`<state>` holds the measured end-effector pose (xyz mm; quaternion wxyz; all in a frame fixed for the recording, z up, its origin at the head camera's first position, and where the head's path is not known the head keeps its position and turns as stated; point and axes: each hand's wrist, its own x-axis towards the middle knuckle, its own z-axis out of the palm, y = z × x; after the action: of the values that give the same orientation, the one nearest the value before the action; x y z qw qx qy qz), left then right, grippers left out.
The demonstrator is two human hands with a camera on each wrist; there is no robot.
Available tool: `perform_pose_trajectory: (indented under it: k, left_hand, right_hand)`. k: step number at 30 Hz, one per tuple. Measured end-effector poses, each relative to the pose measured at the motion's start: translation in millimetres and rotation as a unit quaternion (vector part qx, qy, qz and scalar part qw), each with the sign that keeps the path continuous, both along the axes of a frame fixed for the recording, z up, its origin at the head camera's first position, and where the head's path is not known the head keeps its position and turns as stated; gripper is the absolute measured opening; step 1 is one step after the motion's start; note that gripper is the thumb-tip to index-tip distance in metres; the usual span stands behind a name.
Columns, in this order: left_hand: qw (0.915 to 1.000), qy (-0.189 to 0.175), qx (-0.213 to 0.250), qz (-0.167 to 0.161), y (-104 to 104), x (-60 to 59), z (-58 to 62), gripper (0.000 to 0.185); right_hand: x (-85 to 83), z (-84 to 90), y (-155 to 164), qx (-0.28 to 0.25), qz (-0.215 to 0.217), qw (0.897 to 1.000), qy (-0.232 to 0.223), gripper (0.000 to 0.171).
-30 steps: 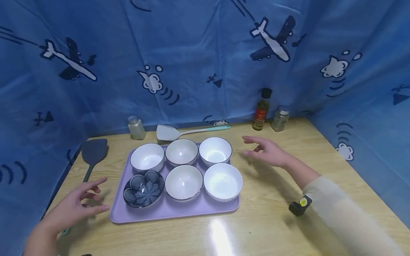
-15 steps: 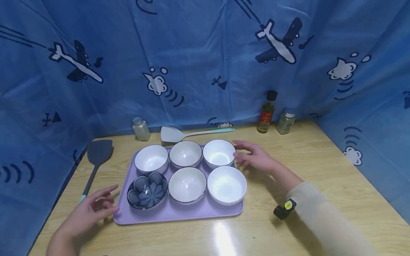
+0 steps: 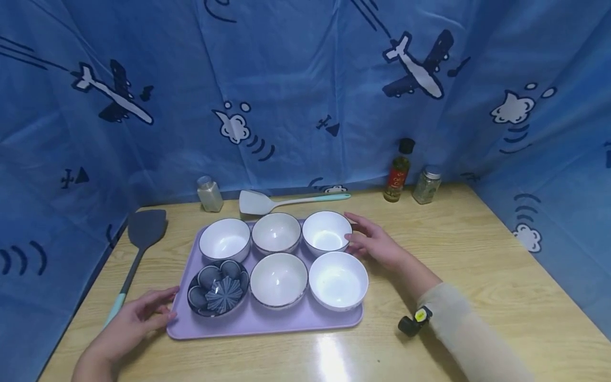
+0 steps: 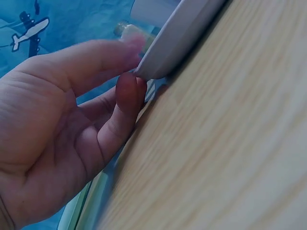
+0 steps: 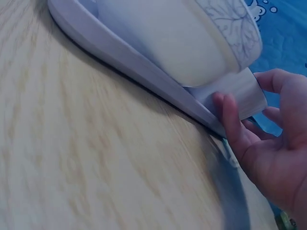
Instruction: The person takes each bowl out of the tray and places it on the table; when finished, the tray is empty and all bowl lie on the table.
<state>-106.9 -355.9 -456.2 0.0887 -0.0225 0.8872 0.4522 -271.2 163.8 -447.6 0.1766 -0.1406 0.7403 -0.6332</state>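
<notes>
Left hand [image 3: 136,321], lower left of frame, fingers lightly curled at the lilac tray's [image 3: 267,323] front-left corner, grasp not clear. Tray sits mid-frame on the wooden table [image 3: 477,265], bare wood right. Right hand [image 3: 377,244] fingers on far-right tray corner beside a white bowl [image 3: 326,233]; grip unclear, blurred.

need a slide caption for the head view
Both hands, left and right, touch opposite edges of a purple tray holding six bowls.
</notes>
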Motion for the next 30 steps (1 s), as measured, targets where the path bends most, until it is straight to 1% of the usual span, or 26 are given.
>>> perform_pose_trajectory:
  k: [3,7,13,18,24,27,30]
  left_hand:
    - [0.9998,-0.019,-0.010,-0.003,-1,0.7,-1.9,0.067]
    - [0.9995,-0.030,-0.008,-0.002,-3,3.6,-5.5,0.068]
    - [1.0000,-0.007,-0.001,-0.005,-6,9.7,-8.3,0.067]
    - [1.0000,-0.004,-0.001,0.001,-8,11.8,-6.9,0.069]
    - [0.9998,0.016,-0.002,-0.007,-7,6.4,-7.3,0.070]
    - [0.9997,0.021,0.007,-0.013,-6,4.1,-8.2,0.069]
    - [0.9993,0.028,0.015,-0.020,-6,3.0,-9.2,0.069]
  right_hand:
    - [2.6,-2.5,-3,-0.014,-0.006,1.000,-0.015,0.067]
    - [5.2,-5.3,-7,-0.018,-0.013,0.999,-0.027,0.068]
    - [7.9,-4.0,-14,-0.017,-0.022,0.999,-0.019,0.068]
    - [10.0,-0.1,-19,-0.026,-0.037,0.999,-0.027,0.069]
    - [10.0,3.0,-19,-0.041,-0.064,0.996,-0.037,0.069]
    - [10.0,5.7,-17,-0.050,-0.070,0.995,-0.046,0.070]
    - [8.4,9.3,-15,-0.071,-0.067,0.994,-0.054,0.071]
